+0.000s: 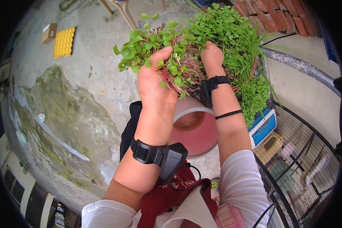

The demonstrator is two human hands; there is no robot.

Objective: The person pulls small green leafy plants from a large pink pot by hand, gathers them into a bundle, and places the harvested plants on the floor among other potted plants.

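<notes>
My left hand (156, 78) grips a thick bunch of leafy seedlings (175, 71) with reddish-pink stems, the thumb laid over them. To its right, my right hand (213, 55) is closed at the edge of a dense bed of green seedlings (225, 27). A thin red stem runs to its fingertips, though the fingers' far side is hidden. Grass-like blades (246, 67) grow among the round leaves. Below my hands, between the forearms, a reddish plastic bucket (198, 142) shows its inside, with a brown stain at the bottom.
A wire cage (299, 159) with items inside stands at the lower right. Stacked red bricks (276, 14) and a grey pipe (302, 61) are at the upper right. A yellow egg tray (64, 42) and a cardboard box (48, 33) lie on the mossy concrete floor (108, 54).
</notes>
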